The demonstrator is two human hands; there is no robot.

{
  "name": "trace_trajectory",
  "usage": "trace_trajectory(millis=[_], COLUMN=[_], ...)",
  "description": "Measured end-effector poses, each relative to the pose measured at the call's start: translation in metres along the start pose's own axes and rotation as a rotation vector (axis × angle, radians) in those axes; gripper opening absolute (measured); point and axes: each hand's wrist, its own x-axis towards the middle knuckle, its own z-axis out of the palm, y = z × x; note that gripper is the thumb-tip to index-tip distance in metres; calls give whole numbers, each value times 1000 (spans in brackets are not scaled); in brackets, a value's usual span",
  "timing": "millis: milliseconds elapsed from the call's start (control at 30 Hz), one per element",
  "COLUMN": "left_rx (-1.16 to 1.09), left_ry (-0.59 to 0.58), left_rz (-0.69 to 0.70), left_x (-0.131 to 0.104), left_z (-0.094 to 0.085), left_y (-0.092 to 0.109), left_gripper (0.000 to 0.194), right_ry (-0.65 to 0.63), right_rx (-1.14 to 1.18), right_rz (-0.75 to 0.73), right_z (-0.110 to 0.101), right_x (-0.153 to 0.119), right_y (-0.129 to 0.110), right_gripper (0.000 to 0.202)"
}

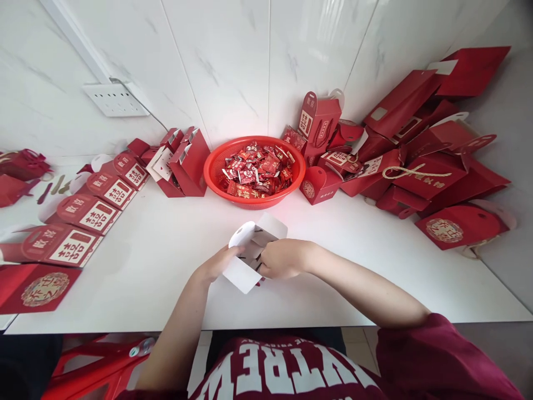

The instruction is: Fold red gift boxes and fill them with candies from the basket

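A small cardboard gift box [246,272] with its white inside showing stands open on the white table in front of me, flaps spread out. My left hand [217,263] grips its left side, thumb over the edge. On the other side, my right hand [278,259] has curled fingers at the box's right wall, partly inside it; the fingertips are hidden. Just beyond the box is a red plastic basket [255,203] heaped with small wrapped sweets [260,166], mostly red.
Folded red gift boxes [97,214] form a row at the left. Upright red boxes [191,161] stand left of the basket. Many red boxes [433,178] are piled on the right. A wall socket panel [114,100] with a cable is at the back left. Below sits a red stool [95,366].
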Motion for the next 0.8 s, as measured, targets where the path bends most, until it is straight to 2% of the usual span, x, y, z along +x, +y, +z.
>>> trace_trajectory(millis=[133, 300, 533, 667, 800], left_rx=[-212, -425, -397, -345, -341], left_ry=[-155, -208, -212, -174, -183], left_rz=[9, 24, 96, 106, 144], left_x=[5, 7, 7, 8, 7], left_z=[6, 9, 11, 11, 12], left_y=[-6, -12, -11, -12, -11], left_gripper=[53, 51, 50, 50, 53], right_ry=[-64, -80, -47, -65, 42], right_rx=[13, 15, -11, -25, -31], right_rz=[-13, 1, 45, 52, 34], right_z=[2, 4, 1, -2, -14], right_x=[20, 25, 17, 17, 11], right_y=[2, 3, -5, -5, -1], right_gripper=[30, 27, 26, 23, 31])
